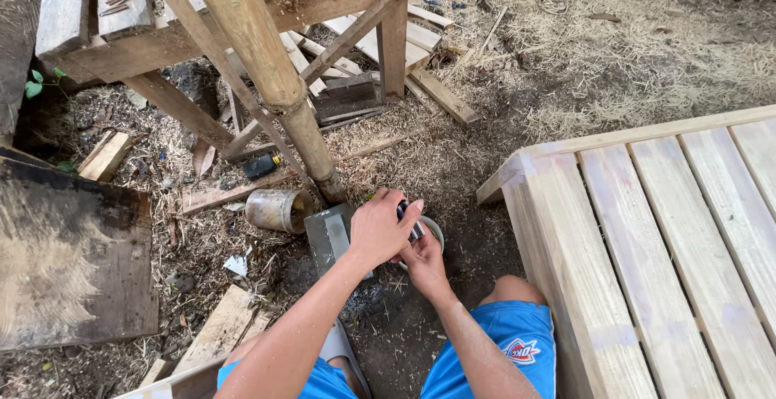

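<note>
Dark board (73, 261): one, lying far left on the ground; its left edge is cut off by the frame.
Metal can (279, 209): one, on its side in the sawdust, its open mouth turned toward you.
Bamboo post (275, 76): one, leaning up out of the frame, its foot planted just beside the can.
Grey block (327, 236): one, flat on the ground; your left forearm hides part of it.
Left hand (381, 229): your fingers are curled tight around a small dark tool (408, 219); most of it is hidden, so what kind it is cannot be told.
Round tin (431, 229): one, on the ground before your knees, mostly covered by both hands.
Right hand (424, 263): it grips the tin's near edge; fingertips are hidden under your left hand.
Slatted pallet (663, 237): one, pale wood, four slats in view, cut off at right.
</note>
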